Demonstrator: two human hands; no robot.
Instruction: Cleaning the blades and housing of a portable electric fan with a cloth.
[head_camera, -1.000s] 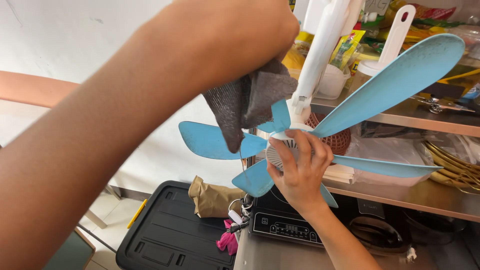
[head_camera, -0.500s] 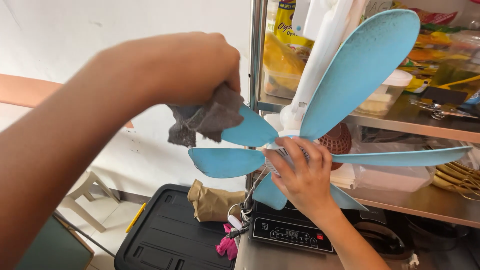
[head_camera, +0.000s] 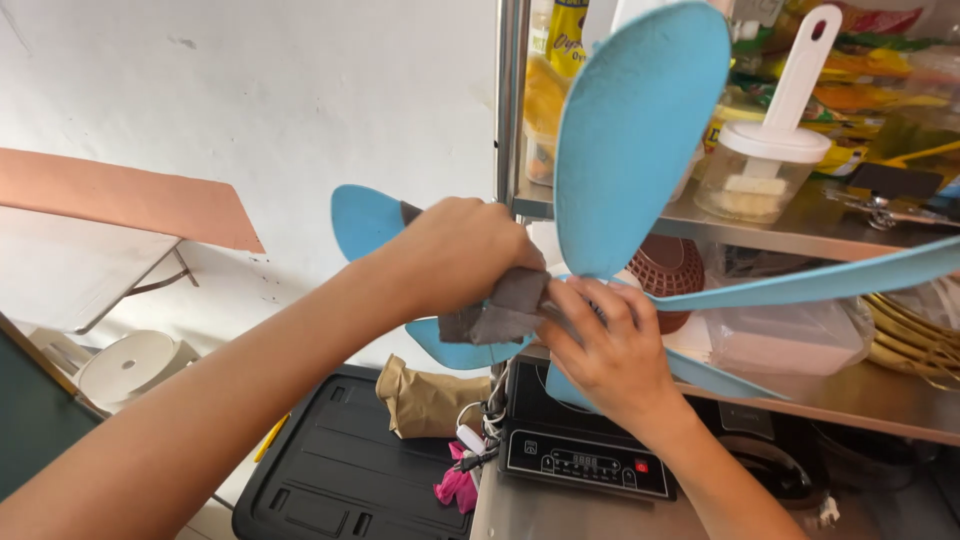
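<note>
Left hand (head_camera: 455, 255) — clenched around a grey cloth (head_camera: 500, 310), pressing it against the hub end of a light-blue fan blade set (head_camera: 635, 140). Right hand (head_camera: 610, 350) — fingers wrapped over the hub where the blades meet, just beside the cloth and touching it.

Fan blade set: held up in the air in front of a metal shelf rack (head_camera: 800, 240). One broad blade stands upright above the hands, one shows behind the left hand, one runs out to the right, and shorter portions show below the hands.

Upper shelf: clear plastic tub with a white handled lid (head_camera: 765, 165), yellow packets beside it. Lower level: induction cooker (head_camera: 585, 455) directly under the hands. Left of it — brown paper bag (head_camera: 425, 400) lying on a black case (head_camera: 340, 470). Behind: white wall.
</note>
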